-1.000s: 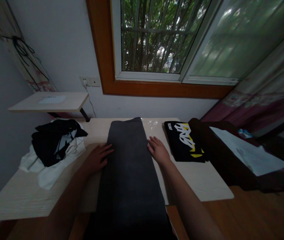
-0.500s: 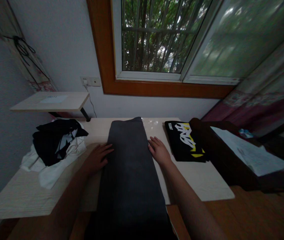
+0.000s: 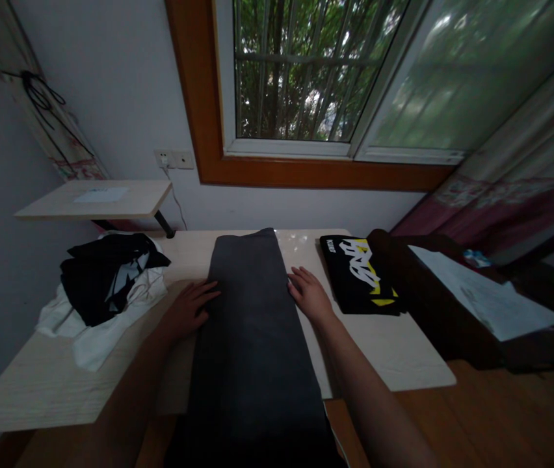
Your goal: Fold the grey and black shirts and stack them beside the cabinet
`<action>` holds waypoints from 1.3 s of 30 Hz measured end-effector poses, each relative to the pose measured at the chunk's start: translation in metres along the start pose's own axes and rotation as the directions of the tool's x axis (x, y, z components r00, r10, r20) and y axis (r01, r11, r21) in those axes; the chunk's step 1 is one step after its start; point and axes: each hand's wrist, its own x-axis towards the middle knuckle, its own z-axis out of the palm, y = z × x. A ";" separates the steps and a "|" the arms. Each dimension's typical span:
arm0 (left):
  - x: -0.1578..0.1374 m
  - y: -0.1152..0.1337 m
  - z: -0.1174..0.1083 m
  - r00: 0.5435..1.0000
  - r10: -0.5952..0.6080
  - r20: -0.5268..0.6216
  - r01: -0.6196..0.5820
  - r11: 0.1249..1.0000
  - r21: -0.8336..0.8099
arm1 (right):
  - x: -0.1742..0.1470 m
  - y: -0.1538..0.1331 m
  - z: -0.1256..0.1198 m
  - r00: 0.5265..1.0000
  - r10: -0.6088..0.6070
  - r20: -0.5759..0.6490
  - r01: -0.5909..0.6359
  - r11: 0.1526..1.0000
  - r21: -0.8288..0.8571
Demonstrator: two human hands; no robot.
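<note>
A long dark grey piece of folded cloth (image 3: 252, 312), its exact kind not clear, lies lengthwise on the pale wooden table (image 3: 394, 357) and runs over the front edge toward me. My left hand (image 3: 186, 311) rests at its left edge, fingers stretched out and fingertips on the fabric. At the opposite edge lies my right hand (image 3: 310, 294), fingers extended, the tips touching the cloth's side. Neither hand grips anything. To the right is a folded black garment (image 3: 357, 276) with a white and yellow print.
Crumpled black clothing (image 3: 96, 279) and white clothing (image 3: 96, 341) lie in a heap at the left. Behind them stands a small raised shelf (image 3: 62, 201) with a paper on it. Beyond the table's right side, a paper sheet (image 3: 486, 292) lies on a dark brown surface.
The view has shifted very slightly. Both hands and the grey cloth stay in the same place.
</note>
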 end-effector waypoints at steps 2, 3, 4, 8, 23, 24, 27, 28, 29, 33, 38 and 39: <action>0.000 0.001 0.000 1.000 0.000 -0.005 0.000 1.000 -0.009 | 0.000 0.001 0.000 1.000 0.003 -0.005 -0.003 1.000 0.018; 0.000 0.001 -0.001 1.000 0.000 -0.007 0.000 1.000 -0.015 | 0.000 0.000 -0.001 1.000 0.006 -0.012 -0.006 1.000 0.029; 0.000 0.002 -0.002 1.000 -0.001 -0.013 0.000 1.000 -0.023 | 0.000 -0.001 -0.002 1.000 0.008 -0.018 -0.008 0.999 0.040; -0.002 0.004 -0.005 0.995 -0.033 -0.093 0.022 0.994 -0.110 | -0.003 -0.011 -0.010 0.999 0.032 -0.036 -0.030 0.998 0.057; 0.012 0.034 0.001 0.877 -0.453 -0.158 0.360 0.839 -0.408 | -0.024 -0.040 -0.011 0.989 0.141 0.046 -0.147 0.959 0.242; 0.011 0.034 0.000 0.883 -0.448 -0.138 0.360 0.837 -0.412 | -0.027 -0.040 -0.012 0.988 0.141 0.057 -0.151 0.953 0.263; 0.005 0.031 -0.005 0.912 -0.409 -0.039 0.359 0.840 -0.406 | -0.036 -0.039 -0.019 0.985 0.120 0.124 -0.156 0.928 0.338; 0.001 0.030 -0.009 0.925 -0.381 0.011 0.353 0.846 -0.399 | -0.039 -0.038 -0.024 0.982 0.095 0.166 -0.150 0.919 0.365; -0.003 0.030 -0.014 0.937 -0.343 0.069 0.341 0.853 -0.395 | -0.042 -0.037 -0.029 0.974 0.056 0.220 -0.140 0.911 0.388; -0.019 0.041 -0.041 0.920 -0.162 0.356 0.309 0.859 -0.408 | -0.051 -0.039 -0.059 0.862 -0.166 0.479 -0.072 0.895 0.440; -0.027 0.063 -0.064 0.815 -0.089 0.572 0.375 0.834 -0.404 | -0.054 -0.051 -0.091 0.717 -0.275 0.641 -0.089 0.875 0.476; -0.027 0.064 -0.065 0.804 -0.086 0.588 0.381 0.834 -0.399 | -0.053 -0.053 -0.094 0.693 -0.260 0.673 -0.131 0.872 0.471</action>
